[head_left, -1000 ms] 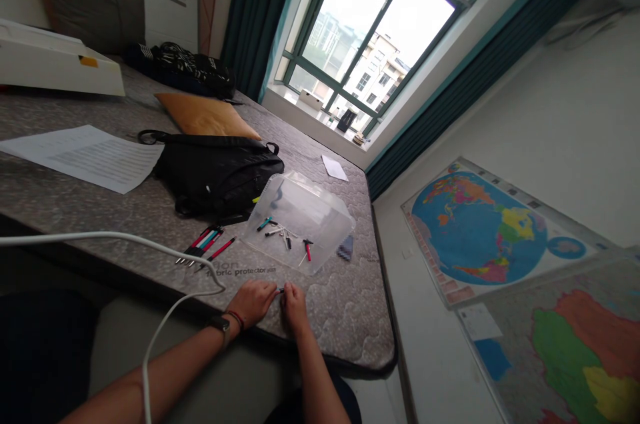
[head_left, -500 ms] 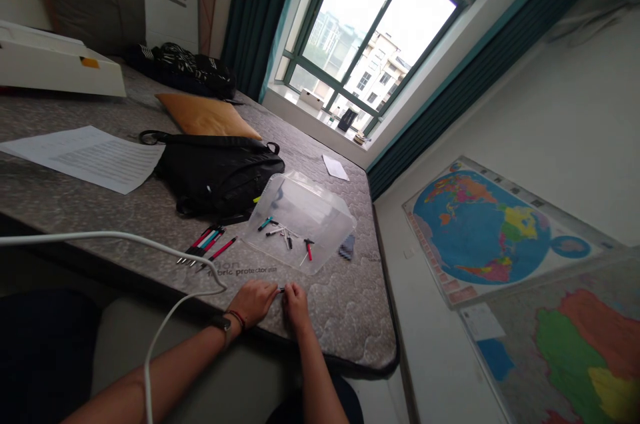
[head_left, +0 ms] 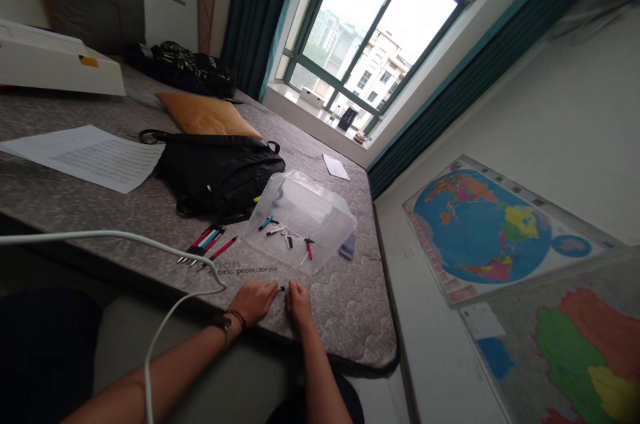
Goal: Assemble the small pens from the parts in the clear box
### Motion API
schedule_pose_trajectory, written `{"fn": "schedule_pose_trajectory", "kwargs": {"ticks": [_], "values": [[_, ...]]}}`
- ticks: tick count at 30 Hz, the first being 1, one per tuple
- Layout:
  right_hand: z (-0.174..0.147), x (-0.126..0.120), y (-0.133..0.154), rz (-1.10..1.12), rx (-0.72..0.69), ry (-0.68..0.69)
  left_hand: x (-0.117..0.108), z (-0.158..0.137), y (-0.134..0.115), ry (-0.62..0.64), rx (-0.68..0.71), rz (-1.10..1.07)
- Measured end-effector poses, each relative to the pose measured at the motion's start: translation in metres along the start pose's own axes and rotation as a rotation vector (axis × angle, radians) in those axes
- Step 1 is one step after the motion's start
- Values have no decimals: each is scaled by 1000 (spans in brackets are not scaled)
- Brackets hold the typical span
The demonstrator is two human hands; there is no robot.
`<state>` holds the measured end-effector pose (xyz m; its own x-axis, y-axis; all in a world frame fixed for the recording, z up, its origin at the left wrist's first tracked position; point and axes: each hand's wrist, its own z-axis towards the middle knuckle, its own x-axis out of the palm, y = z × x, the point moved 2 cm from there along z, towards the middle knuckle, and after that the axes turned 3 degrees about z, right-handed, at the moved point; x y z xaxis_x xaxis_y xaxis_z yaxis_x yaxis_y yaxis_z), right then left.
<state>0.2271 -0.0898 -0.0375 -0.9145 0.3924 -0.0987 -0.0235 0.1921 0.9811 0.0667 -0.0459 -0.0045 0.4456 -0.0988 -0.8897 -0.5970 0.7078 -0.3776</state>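
My left hand (head_left: 256, 299) is closed at the mattress edge, gripping a pen (head_left: 281, 289) whose short dark end pokes out past the fingertips. The rest of that pen is hidden in the hand. Just right of this end, my right hand (head_left: 299, 304) has its fingers pinched together; what they hold, if anything, is hidden. Beyond the hands, a clear plastic box (head_left: 327, 263) contains several loose pen parts (head_left: 287, 237) in black, white, teal and red. Several pens (head_left: 203, 244) in red, teal and black lie side by side left of the box.
A white cable (head_left: 115, 235) loops across the left foreground, near my left forearm. On the mattress (head_left: 345, 317) behind the pens rest a black backpack (head_left: 220, 171), a printed sheet (head_left: 90, 156) and a brown envelope (head_left: 207, 115). A wall with maps (head_left: 485, 224) stands to the right.
My right hand has shifted slightly right and up, widening the small gap to my left hand. More of the pen's dark end shows. My left hand stays in place.
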Motion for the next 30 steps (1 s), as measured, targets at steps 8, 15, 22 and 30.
{"fn": "schedule_pose_trajectory", "kwargs": {"ticks": [8,15,22,30], "values": [[-9,-8,11,264,53,-141,-4,0,-2,3,-9,17],[-14,-17,16,606,13,-237,-5,0,-3,4,-7,31],[-10,-12,9,479,59,-228,-5,1,-2,16,-16,27],[-11,-3,13,197,-4,-187,-2,0,-1,20,-43,-46]]}}
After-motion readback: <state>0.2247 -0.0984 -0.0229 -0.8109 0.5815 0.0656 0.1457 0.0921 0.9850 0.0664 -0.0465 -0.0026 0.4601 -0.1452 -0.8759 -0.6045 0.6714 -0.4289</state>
